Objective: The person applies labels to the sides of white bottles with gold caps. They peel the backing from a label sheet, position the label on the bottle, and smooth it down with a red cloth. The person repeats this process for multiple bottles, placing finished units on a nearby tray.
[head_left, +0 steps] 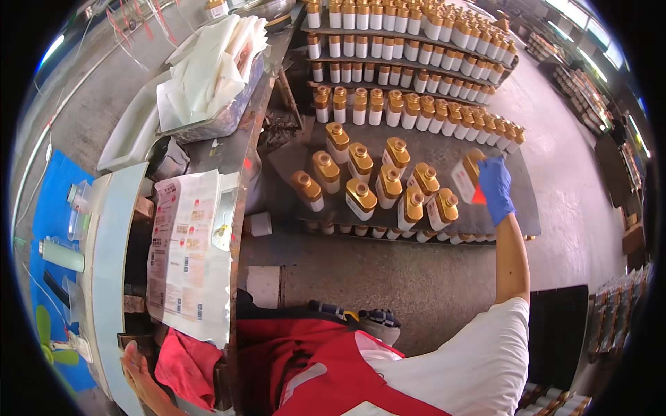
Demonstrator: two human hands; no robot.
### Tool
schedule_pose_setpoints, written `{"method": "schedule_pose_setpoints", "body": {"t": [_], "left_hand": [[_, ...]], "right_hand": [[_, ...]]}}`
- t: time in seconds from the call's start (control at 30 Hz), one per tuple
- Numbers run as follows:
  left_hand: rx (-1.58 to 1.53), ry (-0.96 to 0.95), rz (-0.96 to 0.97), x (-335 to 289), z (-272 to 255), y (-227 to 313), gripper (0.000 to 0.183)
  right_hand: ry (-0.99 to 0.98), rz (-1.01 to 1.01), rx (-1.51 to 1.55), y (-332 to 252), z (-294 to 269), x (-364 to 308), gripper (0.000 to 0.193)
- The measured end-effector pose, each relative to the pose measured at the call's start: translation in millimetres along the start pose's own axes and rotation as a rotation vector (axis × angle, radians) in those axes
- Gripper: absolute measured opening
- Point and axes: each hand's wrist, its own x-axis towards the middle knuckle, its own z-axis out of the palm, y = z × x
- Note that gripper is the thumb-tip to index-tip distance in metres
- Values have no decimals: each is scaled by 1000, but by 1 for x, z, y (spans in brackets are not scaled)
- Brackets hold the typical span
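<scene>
My right hand (495, 188), in a blue glove, is closed on a flat-sided bottle (464, 177) with a gold top and white body. That bottle tilts over the right part of a dark board (513, 204); whether it touches the board I cannot tell. A small orange-red patch shows under the glove, its kind unclear. Left of it, several like bottles (361, 199) stand upright on the board. At the lower left my bare left hand (139, 373) lies by the bench edge with fingers stretched out, holding nothing, beside a crumpled red cloth (189, 367).
Tiered shelves (409, 62) at the back carry rows of similar bottles. Printed sheets (187, 249) cover the bench at left, with a tray (232, 114) of pale paper or cloth behind. A green fan (45, 333) sits far left. More bottles show beneath the board.
</scene>
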Motion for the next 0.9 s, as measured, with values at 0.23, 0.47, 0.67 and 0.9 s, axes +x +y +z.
{"method": "schedule_pose_setpoints", "body": {"t": [0.23,0.47,0.67,0.9], "left_hand": [[66,164,-234,-17,-66,-21,54],[-6,224,-180,-37,-57,-19,46],[61,493,-308,-105,-85,-12,42],[236,1143,-390,-184,-205,-111,32]], "right_hand": [[-152,322,-106,109,154,15,28],[-236,-23,-401,225,236,-9,23],[-351,-171,-93,60,223,6,23],[-462,-302,55,-58,194,16,22]]}}
